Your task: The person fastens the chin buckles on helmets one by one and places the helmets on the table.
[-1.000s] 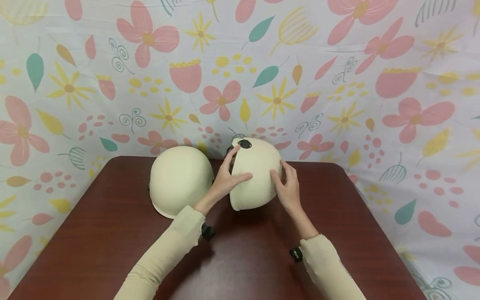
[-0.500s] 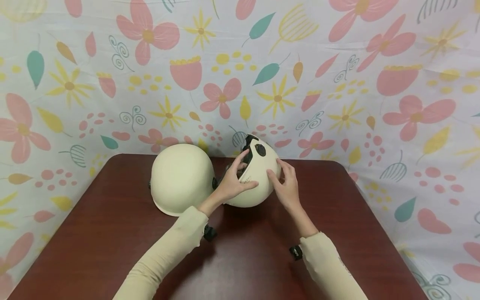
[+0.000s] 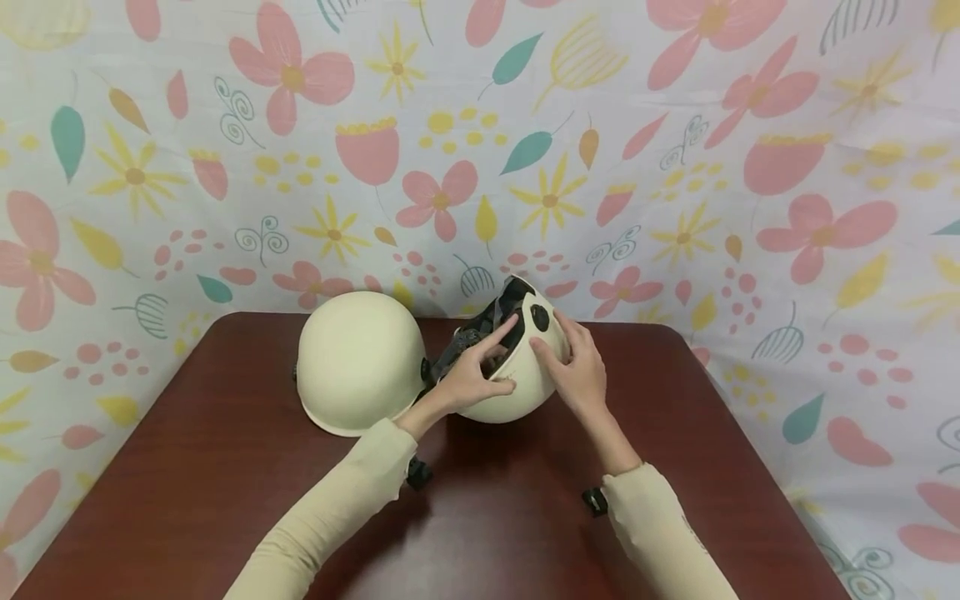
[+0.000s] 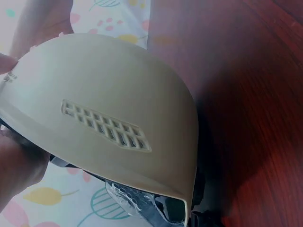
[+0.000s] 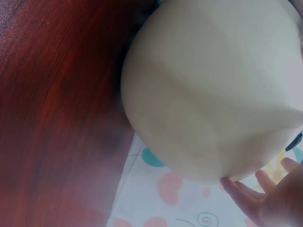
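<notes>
In the head view a cream helmet point(image 3: 517, 396) is held tilted, its opening turned up and to the left. Dark padding and straps point(image 3: 468, 337) show inside, and a black round knob point(image 3: 540, 317) sits on its side. My left hand point(image 3: 463, 382) grips the rim, thumb on the outer shell and fingers at the inside. On the right, my right hand point(image 3: 581, 371) holds the shell between thumb and fingers. A latticed vent point(image 4: 106, 125) marks the shell in the left wrist view. Whether the helmet touches the table cannot be told.
A second cream helmet point(image 3: 360, 358) stands dome up on the left, close by the held one. Both are over a dark red-brown table point(image 3: 495, 517). Behind its far edge hangs a flower-patterned cloth point(image 3: 442, 200).
The helmet has turned between my hands: its opening now faces more upward, showing the padding and straps, and the black knob has shifted right. The second helmet stays put.
</notes>
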Tool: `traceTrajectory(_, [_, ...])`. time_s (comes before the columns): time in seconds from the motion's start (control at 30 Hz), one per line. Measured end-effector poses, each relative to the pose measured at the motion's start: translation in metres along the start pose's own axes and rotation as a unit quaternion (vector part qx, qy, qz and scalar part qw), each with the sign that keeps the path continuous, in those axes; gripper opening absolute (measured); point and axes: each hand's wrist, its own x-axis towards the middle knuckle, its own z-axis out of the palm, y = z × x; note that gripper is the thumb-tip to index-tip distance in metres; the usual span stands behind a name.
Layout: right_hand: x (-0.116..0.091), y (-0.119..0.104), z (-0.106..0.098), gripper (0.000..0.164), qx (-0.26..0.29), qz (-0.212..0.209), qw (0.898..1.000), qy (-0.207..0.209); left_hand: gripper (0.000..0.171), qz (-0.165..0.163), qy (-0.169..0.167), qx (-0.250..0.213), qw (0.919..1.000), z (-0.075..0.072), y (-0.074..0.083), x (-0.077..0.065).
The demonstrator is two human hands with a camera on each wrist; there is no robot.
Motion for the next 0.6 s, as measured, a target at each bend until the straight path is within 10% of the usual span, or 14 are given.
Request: traceTrajectory(0.6, [0.001, -0.002, 0.007, 0.067, 0.019, 0.026, 0.999, -0.013, 0.090, -0.008, -0.031, 0.054, 0.9981, 0.015, -0.012, 0.000])
